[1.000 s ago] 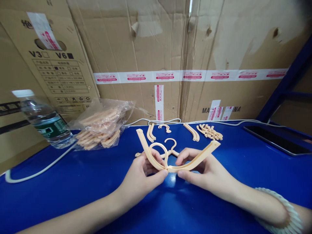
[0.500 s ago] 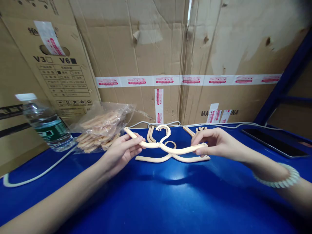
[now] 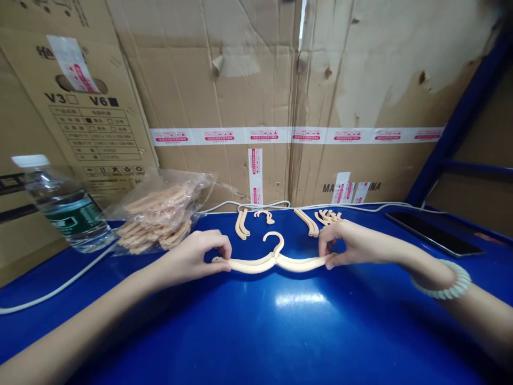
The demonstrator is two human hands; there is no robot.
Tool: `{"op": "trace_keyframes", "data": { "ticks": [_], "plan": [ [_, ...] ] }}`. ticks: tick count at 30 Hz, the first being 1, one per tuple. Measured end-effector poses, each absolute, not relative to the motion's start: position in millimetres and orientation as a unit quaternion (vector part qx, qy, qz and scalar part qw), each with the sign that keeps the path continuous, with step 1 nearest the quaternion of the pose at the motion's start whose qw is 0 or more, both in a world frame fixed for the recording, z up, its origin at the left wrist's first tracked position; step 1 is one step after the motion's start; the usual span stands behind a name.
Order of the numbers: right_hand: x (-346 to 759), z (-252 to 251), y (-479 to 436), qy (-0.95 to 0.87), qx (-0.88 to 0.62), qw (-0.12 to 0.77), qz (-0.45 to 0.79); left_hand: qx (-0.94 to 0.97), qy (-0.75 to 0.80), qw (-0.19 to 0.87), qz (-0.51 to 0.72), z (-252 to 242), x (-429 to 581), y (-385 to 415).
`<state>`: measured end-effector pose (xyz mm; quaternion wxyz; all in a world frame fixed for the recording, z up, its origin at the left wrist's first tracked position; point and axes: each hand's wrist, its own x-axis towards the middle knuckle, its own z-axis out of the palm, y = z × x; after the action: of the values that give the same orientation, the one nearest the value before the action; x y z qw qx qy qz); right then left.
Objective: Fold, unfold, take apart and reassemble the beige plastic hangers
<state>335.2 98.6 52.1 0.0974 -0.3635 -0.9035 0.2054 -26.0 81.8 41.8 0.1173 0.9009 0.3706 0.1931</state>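
The left cardboard box (image 3: pixel 80 123) bears "V3" and "V6", each followed by a small square, with V6's filled in. The table printed below is too small to read. The right cardboard box (image 3: pixel 380 80) shows "MA" and "NA", with stickers covering the letters between. The red print on the tape strip (image 3: pixel 296 135) is illegible.

This looks like a small assembly or packing workshop. Tall taped cardboard cartons (image 3: pixel 256 96) wall off the back edge of a blue bench (image 3: pixel 280 331). A plastic bag of hanger pieces (image 3: pixel 160 214) sits near its back left corner, and loose hanger parts (image 3: pixel 308 222) lie along the back edge.
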Motion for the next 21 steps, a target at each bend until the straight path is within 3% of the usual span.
{"op": "trace_keyframes", "data": {
  "ticks": [9, 21],
  "plan": [
    [333.4, 49.4, 96.7, -0.879, -0.399, 0.062, 0.254, 0.926, 0.328, 0.089, 0.162, 34.4, -24.6, 79.9],
    [333.7, 49.3, 96.1, -0.885, -0.422, 0.036, 0.194, 0.931, 0.318, 0.078, 0.159, 36.3, -20.4, 72.5]
  ]
}}
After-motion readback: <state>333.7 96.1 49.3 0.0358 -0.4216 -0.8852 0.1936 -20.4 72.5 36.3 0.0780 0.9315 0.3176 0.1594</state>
